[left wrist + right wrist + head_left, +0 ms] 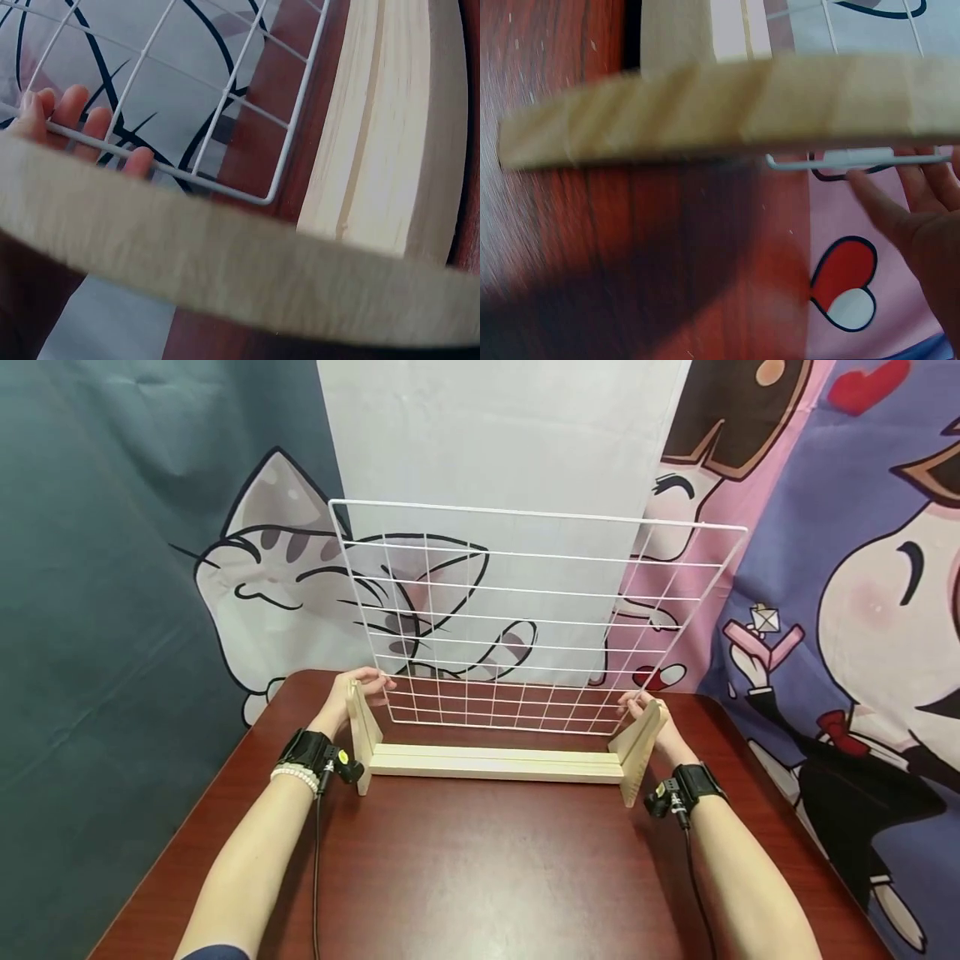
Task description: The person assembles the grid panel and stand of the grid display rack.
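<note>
Both arms reach forward, left hand [358,691] and right hand [651,714] fingers curled.

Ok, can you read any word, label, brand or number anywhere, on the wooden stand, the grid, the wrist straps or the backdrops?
No readable text in any view.
Wooden stand: bare wood.
Wire grid: no tag.
Wrist straps: no marking legible.
Cartoon backdrops: drawings only, cat and hearts.

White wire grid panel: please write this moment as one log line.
left hand: holds white wire grid panel | right hand: holds it | panel: behind pale wooden slotted base | surface: red-brown wooden table
</note>
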The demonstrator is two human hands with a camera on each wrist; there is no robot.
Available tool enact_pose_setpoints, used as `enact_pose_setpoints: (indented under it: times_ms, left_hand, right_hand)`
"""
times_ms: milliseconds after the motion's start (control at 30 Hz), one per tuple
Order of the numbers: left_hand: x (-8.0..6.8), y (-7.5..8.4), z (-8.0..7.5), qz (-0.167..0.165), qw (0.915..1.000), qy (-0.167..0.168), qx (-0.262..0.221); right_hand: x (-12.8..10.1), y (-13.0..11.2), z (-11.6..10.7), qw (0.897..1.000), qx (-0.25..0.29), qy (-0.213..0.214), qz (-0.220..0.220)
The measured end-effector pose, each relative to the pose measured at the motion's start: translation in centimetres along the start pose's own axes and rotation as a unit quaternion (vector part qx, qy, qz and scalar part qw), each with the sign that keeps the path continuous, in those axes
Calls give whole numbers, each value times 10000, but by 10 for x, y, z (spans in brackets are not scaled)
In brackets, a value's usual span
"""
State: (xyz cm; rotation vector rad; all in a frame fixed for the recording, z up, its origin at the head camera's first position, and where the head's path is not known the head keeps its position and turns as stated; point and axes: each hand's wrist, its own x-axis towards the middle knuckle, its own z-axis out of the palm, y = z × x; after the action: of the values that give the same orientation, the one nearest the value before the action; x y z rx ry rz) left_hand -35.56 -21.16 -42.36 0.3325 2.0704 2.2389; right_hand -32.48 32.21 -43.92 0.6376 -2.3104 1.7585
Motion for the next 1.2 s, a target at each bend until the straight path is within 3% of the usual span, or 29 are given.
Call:
enact_pose_setpoints:
  times_ms: [100, 300, 533, 767, 1000, 1200]
  left_hand:
    - [0, 1, -2, -94, 9999, 4, 132]
    - [5, 3, -7, -109, 9983, -258, 513]
    - [17, 6, -19, 39, 9907, -887, 1030]
    - [28, 13, -26, 204, 9871, -1007, 1230]
    - [29, 21, -29, 307, 9851, -1109, 1279]
    - [35, 43, -24, 544, 9862, -953, 1242]
  right_hand:
    - [1, -6, -3, 9989, -463, -99, -44]
    - [6, -13, -8, 9994, -221, -168, 188]
    - [17, -2, -24, 9959, -811, 116, 378]
    - [24, -1, -28, 9891, -1369, 471, 264]
    - [29, -32, -23, 9870, -1545, 452, -11]
    - [34, -67, -25, 9910, -1268, 405, 146]
